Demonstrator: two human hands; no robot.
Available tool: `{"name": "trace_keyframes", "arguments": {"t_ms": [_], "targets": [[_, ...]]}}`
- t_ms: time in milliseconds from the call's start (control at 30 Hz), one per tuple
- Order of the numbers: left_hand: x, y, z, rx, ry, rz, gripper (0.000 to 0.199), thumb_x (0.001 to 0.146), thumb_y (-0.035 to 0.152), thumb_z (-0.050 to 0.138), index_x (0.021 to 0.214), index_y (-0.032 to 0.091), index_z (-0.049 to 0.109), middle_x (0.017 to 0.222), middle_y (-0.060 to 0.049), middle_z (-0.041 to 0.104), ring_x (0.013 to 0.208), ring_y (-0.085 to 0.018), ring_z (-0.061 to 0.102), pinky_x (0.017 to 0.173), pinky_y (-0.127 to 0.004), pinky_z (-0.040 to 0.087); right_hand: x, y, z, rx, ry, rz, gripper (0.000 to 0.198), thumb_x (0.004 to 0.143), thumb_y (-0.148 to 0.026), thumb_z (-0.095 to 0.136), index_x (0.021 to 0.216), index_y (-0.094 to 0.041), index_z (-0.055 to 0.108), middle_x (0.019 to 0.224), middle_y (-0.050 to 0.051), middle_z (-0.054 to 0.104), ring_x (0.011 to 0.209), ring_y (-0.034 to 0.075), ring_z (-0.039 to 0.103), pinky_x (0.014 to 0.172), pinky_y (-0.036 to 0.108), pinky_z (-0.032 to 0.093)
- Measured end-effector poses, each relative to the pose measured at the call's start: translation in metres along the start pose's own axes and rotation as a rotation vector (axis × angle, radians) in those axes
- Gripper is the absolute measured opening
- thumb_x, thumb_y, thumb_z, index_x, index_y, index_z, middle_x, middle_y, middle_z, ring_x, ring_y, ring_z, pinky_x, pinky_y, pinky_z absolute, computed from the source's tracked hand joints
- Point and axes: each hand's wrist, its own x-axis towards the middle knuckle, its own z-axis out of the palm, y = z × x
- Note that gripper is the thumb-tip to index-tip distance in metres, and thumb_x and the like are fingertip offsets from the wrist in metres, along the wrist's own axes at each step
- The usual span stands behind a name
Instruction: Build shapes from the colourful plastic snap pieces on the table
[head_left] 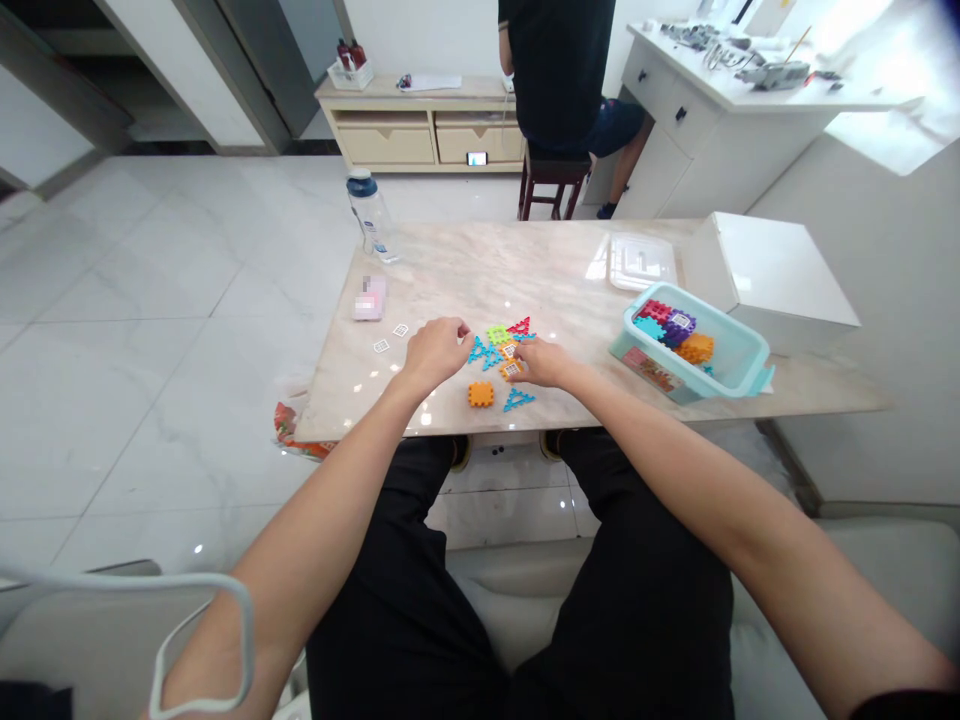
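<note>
On the marble table (465,270) lies a small cluster of plastic building pieces: a blue triangle (480,351), a green square (497,333), a red triangle (520,327). My left hand (435,350) rests curled beside the blue triangle, fingertips touching it. My right hand (541,362) pinches an orange piece (511,369) at the cluster's right side. Apart from the cluster, an orange square (481,394) and a blue triangle (518,400) lie nearer the front edge.
A teal box (739,352) with several coloured blocks stands at right, its clear lid (639,262) behind it, a white box (772,275) beyond. A water bottle (372,215) and a pink item (370,297) sit at left. Another person sits on a stool (551,180) behind the table.
</note>
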Motion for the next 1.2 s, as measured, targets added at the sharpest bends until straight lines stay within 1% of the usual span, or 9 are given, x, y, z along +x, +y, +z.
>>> {"name": "trace_keyframes", "arguments": {"t_ms": [100, 300, 400, 500, 667, 833, 900, 1033, 1200], "targets": [[0.0, -0.002, 0.0, -0.005, 0.004, 0.007, 0.029, 0.1, 0.036, 0.057, 0.112, 0.024, 0.081, 0.117, -0.009, 0.082, 0.11, -0.029, 0.074, 0.096, -0.039, 0.057, 0.004, -0.015, 0.006, 0.004, 0.024, 0.104, 0.067, 0.092, -0.061, 0.08, 0.136, -0.012, 0.067, 0.14, 0.023, 0.068, 0.129, 0.035, 0.065, 0.106, 0.042, 0.054], [-0.003, -0.011, 0.002, 0.0, -0.008, -0.006, 0.03, 0.101, 0.038, 0.056, 0.112, 0.025, 0.081, 0.117, -0.007, 0.082, 0.109, -0.029, 0.075, 0.091, -0.036, 0.057, 0.011, -0.042, 0.008, 0.005, -0.004, 0.151, 0.057, 0.092, -0.032, 0.081, 0.141, -0.008, 0.063, 0.143, 0.025, 0.066, 0.129, 0.033, 0.067, 0.105, 0.037, 0.054], [-0.003, -0.016, 0.004, 0.008, -0.031, -0.011, 0.03, 0.101, 0.039, 0.055, 0.111, 0.026, 0.08, 0.115, -0.006, 0.083, 0.109, -0.028, 0.075, 0.088, -0.034, 0.057, 0.016, -0.048, 0.009, 0.021, -0.006, 0.148, 0.066, 0.084, -0.025, 0.087, 0.142, -0.007, 0.063, 0.144, 0.026, 0.065, 0.13, 0.033, 0.066, 0.107, 0.035, 0.053], [-0.003, -0.017, 0.007, 0.028, -0.04, -0.013, 0.03, 0.101, 0.039, 0.055, 0.11, 0.025, 0.08, 0.115, -0.007, 0.083, 0.108, -0.027, 0.075, 0.086, -0.033, 0.056, 0.021, -0.047, 0.013, 0.032, 0.01, 0.119, 0.07, 0.077, -0.022, 0.091, 0.14, -0.007, 0.065, 0.143, 0.024, 0.066, 0.132, 0.033, 0.064, 0.112, 0.035, 0.05], [-0.004, -0.004, 0.009, 0.043, -0.061, -0.004, 0.029, 0.102, 0.038, 0.055, 0.109, 0.024, 0.08, 0.114, -0.009, 0.082, 0.108, -0.028, 0.075, 0.086, -0.033, 0.055, 0.02, -0.031, 0.026, 0.053, 0.031, 0.078, 0.058, 0.083, -0.021, 0.086, 0.136, -0.006, 0.067, 0.142, 0.026, 0.065, 0.136, 0.035, 0.06, 0.116, 0.04, 0.046], [-0.002, 0.016, 0.011, 0.047, -0.069, 0.011, 0.029, 0.101, 0.035, 0.055, 0.11, 0.024, 0.08, 0.116, -0.009, 0.082, 0.109, -0.028, 0.075, 0.087, -0.035, 0.055, 0.009, -0.015, 0.03, 0.133, 0.068, 0.075, 0.067, 0.085, -0.016, 0.081, 0.147, -0.009, 0.057, 0.146, 0.023, 0.063, 0.136, 0.034, 0.06, 0.114, 0.04, 0.046], [-0.001, 0.022, 0.013, 0.06, -0.071, 0.03, 0.029, 0.101, 0.036, 0.055, 0.11, 0.024, 0.08, 0.115, -0.01, 0.082, 0.11, -0.029, 0.075, 0.087, -0.035, 0.055, 0.004, -0.012, 0.027, 0.142, 0.077, 0.094, 0.067, 0.089, -0.021, 0.08, 0.15, -0.012, 0.055, 0.149, 0.022, 0.061, 0.139, 0.033, 0.058, 0.114, 0.04, 0.047], [0.001, 0.027, 0.017, 0.07, -0.076, 0.059, 0.03, 0.101, 0.038, 0.055, 0.11, 0.024, 0.08, 0.115, -0.01, 0.082, 0.108, -0.029, 0.075, 0.087, -0.035, 0.055, -0.004, -0.014, 0.015, 0.145, 0.035, 0.224, 0.068, 0.089, -0.048, 0.085, 0.142, -0.012, 0.061, 0.154, 0.025, 0.055, 0.143, 0.038, 0.055, 0.112, 0.043, 0.05], [0.001, 0.025, 0.02, 0.082, -0.105, 0.075, 0.032, 0.102, 0.04, 0.053, 0.109, 0.024, 0.08, 0.112, -0.011, 0.082, 0.107, -0.029, 0.075, 0.087, -0.036, 0.056, -0.005, -0.016, 0.01, 0.124, 0.023, 0.271, 0.057, 0.093, -0.052, 0.081, 0.135, -0.015, 0.067, 0.154, 0.022, 0.055, 0.14, 0.036, 0.056, 0.109, 0.041, 0.052]]}}
